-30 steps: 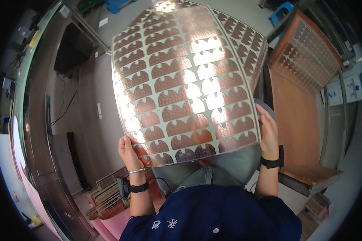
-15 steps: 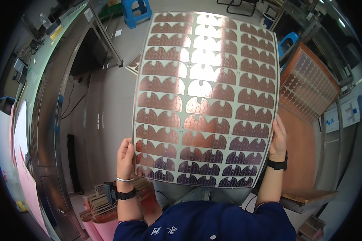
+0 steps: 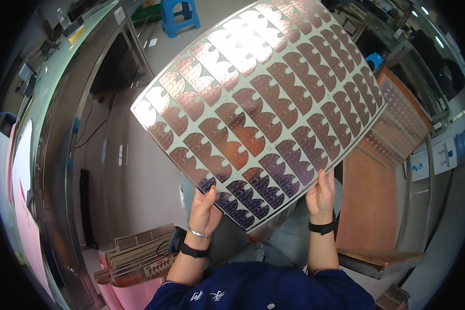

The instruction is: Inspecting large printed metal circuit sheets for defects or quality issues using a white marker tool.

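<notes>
A large thin circuit board panel (image 3: 274,116) with rows of copper-coloured, notched arch shapes on a pale ground is held up before me, aslant, with one corner pointing down toward my lap. My left hand (image 3: 205,211) is closed on its lower left edge, thumb on the patterned face. My right hand (image 3: 321,195) grips the lower right edge, thumb at the front; its other fingers are partly hidden behind the panel. Bright glare covers the panel's upper left part.
A similar panel leans on an orange-brown board (image 3: 369,201) at right. More patterned panels (image 3: 144,258) stand with pink sheets (image 3: 126,294) at lower left. A long metal workbench (image 3: 62,170) runs along the left. A blue stool (image 3: 180,18) stands at the back.
The panel has turned from upright to aslant, one corner now pointing down. Both hands have come closer together, the left moving right and lower, the right moving left and lower.
</notes>
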A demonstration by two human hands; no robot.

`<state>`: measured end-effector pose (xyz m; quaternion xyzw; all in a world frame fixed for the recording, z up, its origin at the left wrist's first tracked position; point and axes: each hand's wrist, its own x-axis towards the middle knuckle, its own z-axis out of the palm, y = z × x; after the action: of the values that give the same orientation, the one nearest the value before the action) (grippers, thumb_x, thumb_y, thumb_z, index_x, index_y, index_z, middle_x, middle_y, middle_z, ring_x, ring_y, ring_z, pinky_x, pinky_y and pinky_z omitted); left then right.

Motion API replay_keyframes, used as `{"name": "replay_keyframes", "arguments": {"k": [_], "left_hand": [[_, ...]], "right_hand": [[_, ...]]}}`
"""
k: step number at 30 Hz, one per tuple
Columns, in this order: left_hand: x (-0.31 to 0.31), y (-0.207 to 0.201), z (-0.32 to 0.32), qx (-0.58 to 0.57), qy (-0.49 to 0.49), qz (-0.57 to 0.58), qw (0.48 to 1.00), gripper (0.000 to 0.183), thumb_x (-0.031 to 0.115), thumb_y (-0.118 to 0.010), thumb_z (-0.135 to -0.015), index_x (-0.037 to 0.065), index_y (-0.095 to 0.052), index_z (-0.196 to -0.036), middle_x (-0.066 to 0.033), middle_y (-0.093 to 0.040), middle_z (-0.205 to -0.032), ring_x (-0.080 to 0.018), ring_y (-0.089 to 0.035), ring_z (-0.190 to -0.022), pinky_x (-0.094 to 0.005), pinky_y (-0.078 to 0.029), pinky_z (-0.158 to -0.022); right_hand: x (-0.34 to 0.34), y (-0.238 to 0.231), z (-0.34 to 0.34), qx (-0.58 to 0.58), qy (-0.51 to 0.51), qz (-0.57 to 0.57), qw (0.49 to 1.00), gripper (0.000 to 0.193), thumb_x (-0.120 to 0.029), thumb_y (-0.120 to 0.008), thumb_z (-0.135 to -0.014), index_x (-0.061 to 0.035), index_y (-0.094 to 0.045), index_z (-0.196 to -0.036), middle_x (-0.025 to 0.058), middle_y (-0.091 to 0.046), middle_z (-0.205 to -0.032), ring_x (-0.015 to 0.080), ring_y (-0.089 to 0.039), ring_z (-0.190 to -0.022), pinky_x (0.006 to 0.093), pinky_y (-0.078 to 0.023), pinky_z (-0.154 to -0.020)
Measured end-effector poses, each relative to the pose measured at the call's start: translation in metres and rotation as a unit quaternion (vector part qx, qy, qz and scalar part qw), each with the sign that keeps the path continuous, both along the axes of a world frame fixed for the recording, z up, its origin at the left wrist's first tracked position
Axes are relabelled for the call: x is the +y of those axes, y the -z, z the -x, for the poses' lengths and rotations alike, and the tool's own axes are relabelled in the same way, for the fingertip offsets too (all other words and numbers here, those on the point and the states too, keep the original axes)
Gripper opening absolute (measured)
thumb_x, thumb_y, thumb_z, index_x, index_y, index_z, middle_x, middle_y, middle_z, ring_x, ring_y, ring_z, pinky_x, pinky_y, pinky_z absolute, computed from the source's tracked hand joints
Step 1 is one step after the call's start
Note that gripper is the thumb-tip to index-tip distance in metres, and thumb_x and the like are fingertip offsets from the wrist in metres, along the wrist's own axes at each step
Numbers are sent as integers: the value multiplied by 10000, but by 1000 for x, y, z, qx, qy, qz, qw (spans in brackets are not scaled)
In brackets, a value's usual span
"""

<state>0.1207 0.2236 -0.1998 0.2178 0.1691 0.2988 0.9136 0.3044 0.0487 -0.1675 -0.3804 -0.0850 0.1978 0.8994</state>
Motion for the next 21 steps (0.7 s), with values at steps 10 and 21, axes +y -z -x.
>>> {"name": "replay_keyframes", "arguments": {"k": [10,21], "left_hand": [[64,22,59,80,-40,-79,993,417,153,-552,-884,29,-405,-1254,-53,-551,-1114,-168,-540,-1029,-300,-459,-871],[72,52,48,194,-35,-167,966,451,191,-474,-926,-48,-366,-1293,-131,-510,-1215,-174,-519,-1082,-277,-420,-906]], "right_hand": [[-109,-4,-80,9,122,21,992,406,-165,-412,-939,-44,-369,-1324,121,-449,-1303,226,-480,-1152,384,-398,-983],[-112,22,-75,73,191,248,947,443,-161,-434,-919,-56,-364,-1343,125,-438,-1293,223,-434,-1182,378,-351,-1010]]}}
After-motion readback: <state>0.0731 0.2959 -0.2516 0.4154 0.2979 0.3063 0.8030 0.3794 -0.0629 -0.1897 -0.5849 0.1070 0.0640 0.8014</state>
